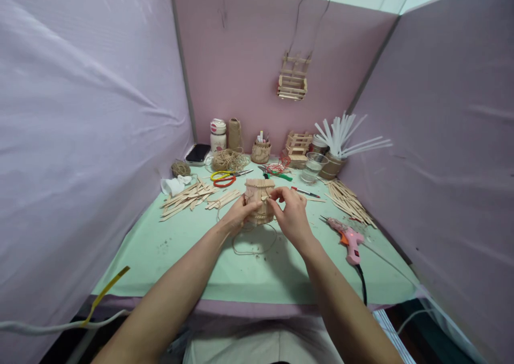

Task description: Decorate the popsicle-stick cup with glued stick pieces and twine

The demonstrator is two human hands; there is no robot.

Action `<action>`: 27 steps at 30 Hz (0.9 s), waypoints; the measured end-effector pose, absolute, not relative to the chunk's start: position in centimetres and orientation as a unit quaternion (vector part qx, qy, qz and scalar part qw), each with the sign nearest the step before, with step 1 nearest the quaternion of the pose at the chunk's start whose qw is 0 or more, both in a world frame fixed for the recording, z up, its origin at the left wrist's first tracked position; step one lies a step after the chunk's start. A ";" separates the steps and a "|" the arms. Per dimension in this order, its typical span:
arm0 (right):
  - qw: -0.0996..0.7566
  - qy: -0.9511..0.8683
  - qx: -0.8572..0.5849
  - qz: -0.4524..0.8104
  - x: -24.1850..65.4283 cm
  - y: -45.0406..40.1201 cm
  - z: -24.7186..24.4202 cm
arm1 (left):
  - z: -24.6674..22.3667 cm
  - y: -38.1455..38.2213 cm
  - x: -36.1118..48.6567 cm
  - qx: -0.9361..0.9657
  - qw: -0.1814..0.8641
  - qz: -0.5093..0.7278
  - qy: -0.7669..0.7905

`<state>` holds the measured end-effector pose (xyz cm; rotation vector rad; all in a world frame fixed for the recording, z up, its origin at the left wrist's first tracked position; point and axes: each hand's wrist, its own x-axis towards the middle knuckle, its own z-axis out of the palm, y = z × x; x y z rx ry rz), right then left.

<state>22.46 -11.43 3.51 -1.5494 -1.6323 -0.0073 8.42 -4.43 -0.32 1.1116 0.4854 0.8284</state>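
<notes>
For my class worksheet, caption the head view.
Left hand holds a wooden cup, right hand at its side, glue gun lying to the right.

1. From where I stand, no lettering, brand or number can be read anywhere.
2. The white bottle (pixel 218 139) bears reddish marks (pixel 214 129), too small for me to make out as words or signs.
</notes>
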 end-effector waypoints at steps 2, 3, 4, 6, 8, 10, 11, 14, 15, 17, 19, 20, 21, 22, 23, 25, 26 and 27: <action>0.450 -0.638 -0.624 0.015 22.5 -11.1 3.1 | -0.8 -4.0 8.6 0.520 0.705 0.404 0.262; 0.460 -0.631 -0.625 0.023 22.5 -10.9 2.9 | -1.0 -3.8 8.7 0.535 0.683 0.411 0.281; 0.469 -0.624 -0.624 0.030 22.6 -10.8 2.7 | -1.2 -3.5 8.8 0.554 0.658 0.416 0.293; 0.485 -0.612 -0.623 0.043 22.6 -10.5 2.2 | -1.4 -2.9 8.8 0.601 0.609 0.421 0.301; 0.498 -0.601 -0.623 0.058 22.6 -10.4 1.7 | -1.5 -2.4 8.8 0.650 0.554 0.419 0.309; 0.509 -0.586 -0.626 0.076 22.7 -10.3 1.1 | -1.5 -2.0 8.7 0.693 0.503 0.403 0.323; 0.513 -0.579 -0.628 0.086 22.7 -10.3 0.8 | -1.6 -1.9 8.6 0.712 0.483 0.389 0.329; 0.515 -0.558 -0.641 0.112 22.8 -10.2 -0.3 | -1.7 -1.7 8.5 0.746 0.450 0.353 0.341; 0.513 -0.552 -0.646 0.119 22.9 -10.1 -0.7 | -1.7 -1.7 8.5 0.750 0.446 0.348 0.342; 0.510 -0.540 -0.657 0.130 23.0 -10.0 -1.4 | -1.7 -1.7 8.4 0.753 0.444 0.346 0.340; 0.508 -0.533 -0.663 0.137 23.1 -10.1 -1.8 | -1.5 -1.8 8.1 0.752 0.448 0.351 0.333; 0.507 -0.533 -0.663 0.139 23.1 -10.1 -1.9 | -1.4 -1.9 7.9 0.751 0.448 0.356 0.329; 0.505 -0.534 -0.664 0.140 23.1 -10.2 -1.9 | -1.2 -2.1 7.6 0.752 0.440 0.364 0.329; 0.502 -0.535 -0.664 0.140 23.1 -10.3 -1.9 | -1.1 -2.4 7.3 0.755 0.422 0.373 0.335; 0.499 -0.537 -0.665 0.141 23.1 -10.4 -1.8 | -1.0 -2.7 7.0 0.760 0.391 0.386 0.347; 0.495 -0.540 -0.666 0.143 23.0 -10.7 -1.7 | -1.0 -3.7 6.5 0.768 0.288 0.421 0.386; 0.493 -0.541 -0.667 0.144 23.0 -10.8 -1.6 | -1.0 -4.3 6.3 0.768 0.225 0.445 0.401; 0.491 -0.541 -0.667 0.145 22.9 -10.9 -1.6 | -1.0 -4.9 6.2 0.766 0.163 0.469 0.408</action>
